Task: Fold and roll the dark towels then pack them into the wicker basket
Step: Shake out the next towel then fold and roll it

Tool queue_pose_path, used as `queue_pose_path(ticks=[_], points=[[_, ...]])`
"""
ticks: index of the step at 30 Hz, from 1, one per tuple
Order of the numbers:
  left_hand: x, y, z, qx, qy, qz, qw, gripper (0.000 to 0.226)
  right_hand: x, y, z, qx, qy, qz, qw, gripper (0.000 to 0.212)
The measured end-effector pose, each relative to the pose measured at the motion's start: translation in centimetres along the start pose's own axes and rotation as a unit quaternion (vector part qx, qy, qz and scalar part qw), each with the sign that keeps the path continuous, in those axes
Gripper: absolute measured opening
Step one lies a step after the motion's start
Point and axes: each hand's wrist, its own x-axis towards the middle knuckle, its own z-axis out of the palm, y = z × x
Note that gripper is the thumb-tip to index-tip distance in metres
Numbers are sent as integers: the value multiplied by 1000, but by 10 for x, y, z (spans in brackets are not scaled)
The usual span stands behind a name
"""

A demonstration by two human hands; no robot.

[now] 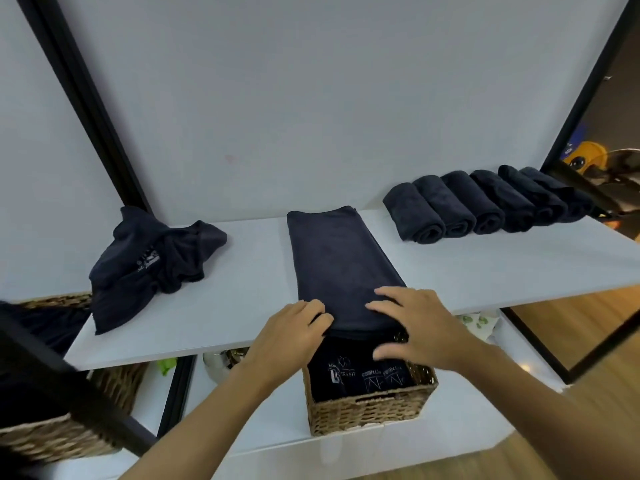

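Note:
A dark towel [341,261], folded into a long strip, lies on the white shelf [249,271] and runs from the wall to the front edge. My left hand [294,329] and my right hand [415,318] grip its near end, fingers curled over the edge. Below the shelf stands a wicker basket [370,407] with dark towels inside showing white logos. Several rolled dark towels [485,202] sit in a row at the back right of the shelf. A crumpled heap of dark towels [152,258] lies at the left.
Black frame posts [79,95] rise at left and right of the shelf. Another wicker basket [52,434] sits at the lower left, one more behind it. A lower white shelf [263,410] carries the basket. Wooden floor [595,327] shows at right.

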Motion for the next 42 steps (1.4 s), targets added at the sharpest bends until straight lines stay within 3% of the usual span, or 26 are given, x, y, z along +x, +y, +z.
queue_pose_path(ticks=[2,5,8,11,13,17,20,22,25,27,29,31,33,36,39,42], points=[[5,5,-8,-16,-23,-40,999,24,-6,-7,17,-98,-2,-12,995,87],[18,-1,-22,-84,-96,-145,981,22,3,-4,20,-77,93,-15,993,56],[31,-12,-30,-200,-101,-223,949,16,16,6,1,70,106,8,992,23],[41,-22,-28,-266,-118,-276,916,12,28,21,-16,283,5,64,957,17],[47,-26,-26,-289,-120,-306,899,11,36,29,-22,325,-14,75,943,18],[56,-26,-18,-322,-89,-386,860,7,47,40,-18,302,-10,107,947,30],[56,-20,-12,-293,-57,-428,853,1,45,42,-14,159,86,34,983,30],[55,-17,-11,-248,-51,-429,867,4,42,46,-9,11,172,-77,982,26],[52,-16,-9,-198,-33,-409,890,12,35,51,-2,-84,184,-198,959,17],[48,-15,-8,-146,-13,-338,930,12,30,53,1,-66,147,-198,967,24],[41,-14,-3,-59,4,-208,976,12,31,53,1,-66,123,-182,973,31],[33,-12,0,4,12,-113,993,12,36,51,0,-70,114,-169,976,30],[28,-12,2,39,3,-81,996,23,40,46,-1,-86,102,-166,977,26],[28,-17,3,68,-17,-72,995,28,44,43,-5,-74,64,-148,984,20],[40,-20,-5,20,-48,-101,993,20,50,44,-16,74,-12,-32,997,21],[53,-22,-15,-143,-63,-240,958,10,61,46,-26,247,-67,54,965,15]])
